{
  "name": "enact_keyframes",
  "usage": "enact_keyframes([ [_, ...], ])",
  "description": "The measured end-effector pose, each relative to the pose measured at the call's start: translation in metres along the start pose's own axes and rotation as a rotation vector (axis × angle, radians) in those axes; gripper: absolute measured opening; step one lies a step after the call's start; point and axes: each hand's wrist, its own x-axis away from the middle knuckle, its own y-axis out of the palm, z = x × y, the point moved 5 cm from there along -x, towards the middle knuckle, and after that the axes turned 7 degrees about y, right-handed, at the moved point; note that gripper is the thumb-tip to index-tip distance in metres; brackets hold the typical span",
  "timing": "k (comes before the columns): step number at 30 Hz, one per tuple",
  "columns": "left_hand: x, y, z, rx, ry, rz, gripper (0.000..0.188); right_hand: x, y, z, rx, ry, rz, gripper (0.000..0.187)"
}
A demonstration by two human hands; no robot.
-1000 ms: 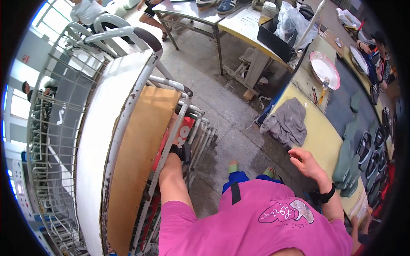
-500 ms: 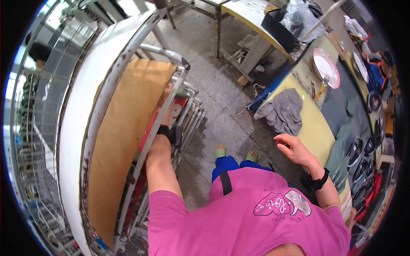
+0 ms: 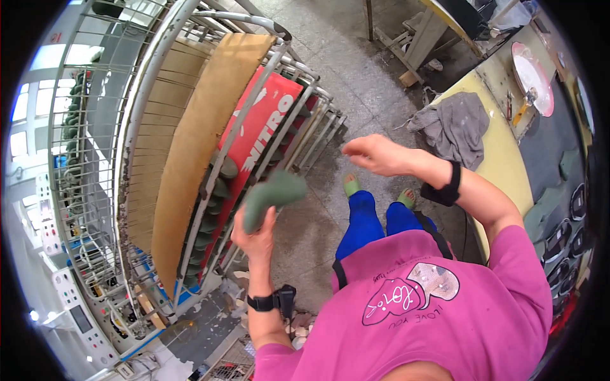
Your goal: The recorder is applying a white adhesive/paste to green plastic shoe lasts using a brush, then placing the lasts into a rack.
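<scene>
A: We see the metal rack [image 3: 190, 159] first, filling the left side, with a long tan board [image 3: 190, 159] and a red panel [image 3: 254, 136] leaning in it, and dark green pieces [image 3: 213, 213] stacked between its bars.

B: And across the gap, the yellow table [image 3: 508, 165] curves down the right edge, with a grey cloth [image 3: 457, 127] hanging over its corner.

A: We find both arms raised between rack and table. The left forearm comes up from below, wrist bent, a black band just under the hand.

B: We see the left hand [image 3: 254, 235] closed round the lower end of a green piece [image 3: 273, 193], thumb and fingers wrapped about it. It is held just beside the rack's bars, apart from them.

A: The piece looks dull green, smooth and rounded, thicker at the top, tilted up to the right. Its edges are blurred.

B: The right hand [image 3: 378, 154] is out over the grey floor [image 3: 356, 82], palm down, fingers together and loosely stretched, holding nothing. A black strap [image 3: 448, 187] sits on that wrist.
</scene>
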Motion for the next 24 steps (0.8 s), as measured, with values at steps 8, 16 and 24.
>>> enact_keyframes([
  [8, 0.092, -0.073, -0.107, 0.568, -0.463, 0.359, 0.031, -0.099, 0.114, -0.092, -0.031, -0.259, -0.100, 0.026],
  [16, 0.182, -0.093, -0.181, 0.960, -0.881, 0.751, 0.043, -0.211, 0.234, -0.135, 0.296, -0.660, 0.480, 0.041],
  [24, 0.161, -0.055, -0.183, 1.022, -1.029, 0.391, 0.059, -0.314, 0.387, -0.035, 0.528, -0.868, 0.546, 0.067],
])
